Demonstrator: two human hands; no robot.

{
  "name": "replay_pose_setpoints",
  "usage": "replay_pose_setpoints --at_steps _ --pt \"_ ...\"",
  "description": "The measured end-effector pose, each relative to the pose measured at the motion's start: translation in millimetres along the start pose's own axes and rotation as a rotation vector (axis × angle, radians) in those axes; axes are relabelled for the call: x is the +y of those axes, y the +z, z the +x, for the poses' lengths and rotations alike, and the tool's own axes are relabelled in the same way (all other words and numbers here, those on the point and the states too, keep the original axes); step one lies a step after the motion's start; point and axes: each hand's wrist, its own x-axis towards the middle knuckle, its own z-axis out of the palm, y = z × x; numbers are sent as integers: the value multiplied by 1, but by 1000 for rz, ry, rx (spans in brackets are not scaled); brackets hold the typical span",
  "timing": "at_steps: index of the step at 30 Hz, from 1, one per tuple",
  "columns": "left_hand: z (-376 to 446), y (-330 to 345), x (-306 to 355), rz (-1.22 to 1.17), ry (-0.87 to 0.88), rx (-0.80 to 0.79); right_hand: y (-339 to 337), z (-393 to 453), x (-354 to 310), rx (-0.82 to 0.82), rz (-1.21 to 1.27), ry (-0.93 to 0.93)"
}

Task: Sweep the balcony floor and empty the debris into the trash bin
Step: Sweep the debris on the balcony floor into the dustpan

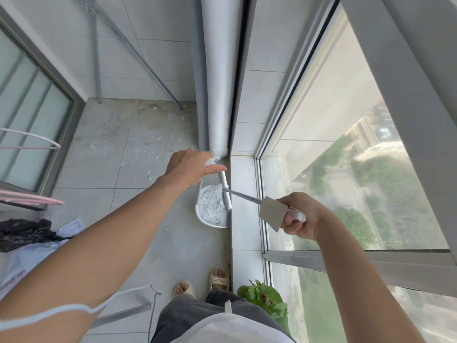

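Dustpan [212,206] holds white debris; flakes [150,147] remain on far floor. Left hand [190,167] grips dustpan handle, right hand [300,219] clutches broom handle, probably. Bin unseen.

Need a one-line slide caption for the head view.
Left hand holds the upright dustpan full of white debris; right hand grips the broom handle beside the balcony window.
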Motion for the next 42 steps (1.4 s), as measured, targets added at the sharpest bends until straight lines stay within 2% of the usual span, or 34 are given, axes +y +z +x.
replay_pose_setpoints --at_steps 3,7,9,12,16,20,25,31,36,40,42 --pt "-1 1 -1 -1 5 -1 -9 -21 17 20 -62 -90" --pt "-6 3 0 -28 -12 18 -1 -4 10 208 -233 -187" --pt "-10 4 3 -30 -18 26 9 15 1 236 -326 -227" --pt "-17 7 6 -31 -26 29 28 45 1 336 -294 -150" --pt "-26 11 4 -35 -32 35 50 55 17 236 -263 -125" --pt "-31 15 2 -33 -18 46 21 40 23 134 -103 -63" --pt "-37 18 3 -31 -31 68 5 3 23 25 -39 -129" --pt "-43 20 5 -26 -25 87 17 30 15 205 -314 -237" --pt "-48 24 3 -26 -34 98 11 73 47 308 -467 -129" --pt "-50 24 0 -26 -32 95 15 66 81 230 -550 -22" --pt "-50 23 -1 -31 -22 93 10 48 83 166 -406 -43"
